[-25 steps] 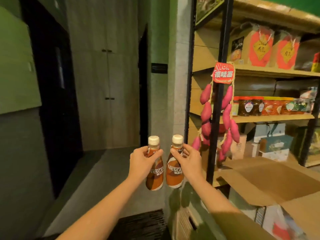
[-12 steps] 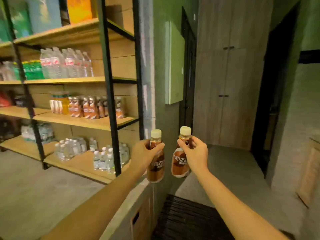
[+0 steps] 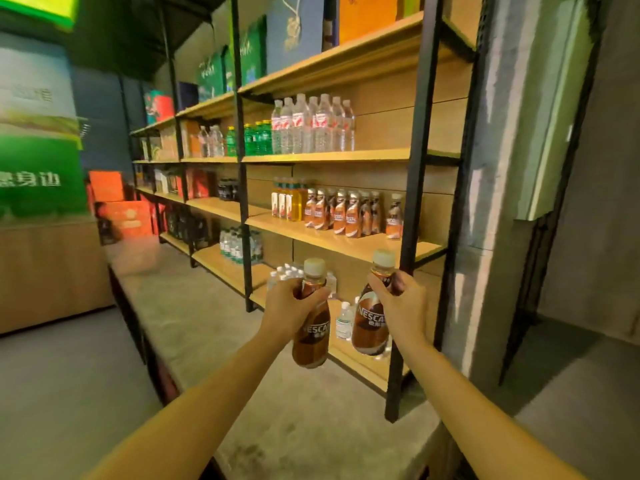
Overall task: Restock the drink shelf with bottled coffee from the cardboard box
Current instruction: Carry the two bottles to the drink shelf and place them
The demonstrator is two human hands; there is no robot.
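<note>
I hold two brown Nescafe coffee bottles with cream caps, upright, out in front of me. My left hand (image 3: 290, 306) grips the neck of the left bottle (image 3: 311, 337). My right hand (image 3: 398, 303) grips the neck of the right bottle (image 3: 370, 323). Ahead stands the drink shelf (image 3: 346, 242) of light wood on a black frame. Its middle level carries a row of matching coffee bottles (image 3: 341, 213), with one more (image 3: 394, 216) standing apart to the right. The cardboard box is out of sight.
Water bottles (image 3: 311, 124) and green bottles (image 3: 256, 138) fill the level above; yellow-liquid bottles (image 3: 287, 204) stand left of the coffee. Small water bottles (image 3: 343, 322) sit on the lowest level. A black upright post (image 3: 415, 174) rises just behind my right hand. A concrete pillar (image 3: 502, 168) bounds the right.
My view has swung left from the doorway and box onto the drink shelf, which is now closer. Both hands keep the same hold on their bottles.
</note>
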